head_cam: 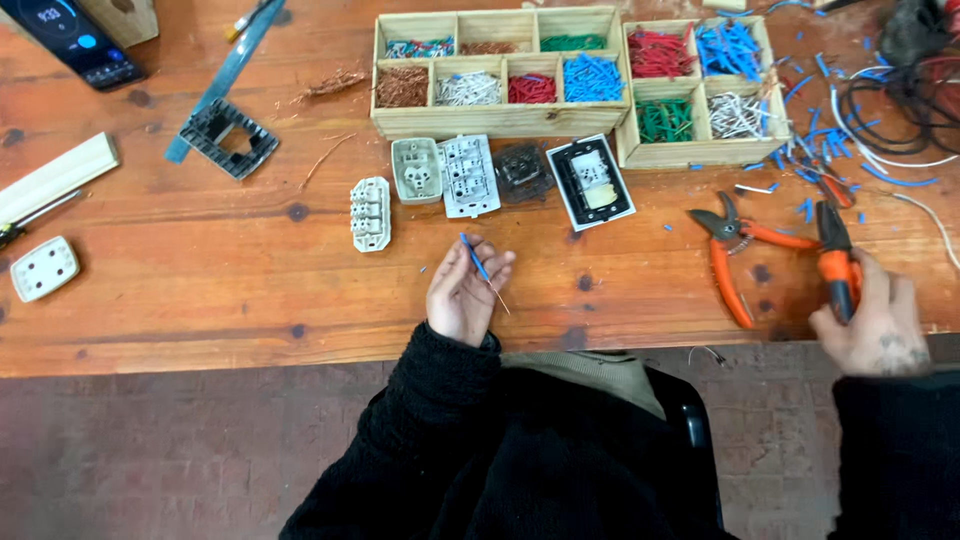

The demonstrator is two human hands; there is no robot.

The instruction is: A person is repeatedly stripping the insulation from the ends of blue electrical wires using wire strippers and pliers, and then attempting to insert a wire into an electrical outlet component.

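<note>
The left hand (462, 297) pinches a blue wire piece (477, 262) with its bared end free, while the right hand (868, 322) grips orange-handled pliers (835, 262).

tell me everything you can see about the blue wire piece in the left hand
The blue wire piece is short, thin and straight, with blue insulation over most of its length and a bare, fine copper-coloured end sticking out toward the table edge. It lies slanted across the fingers of the left hand, which is palm-up over the wooden table. Only that hand touches it.
</note>
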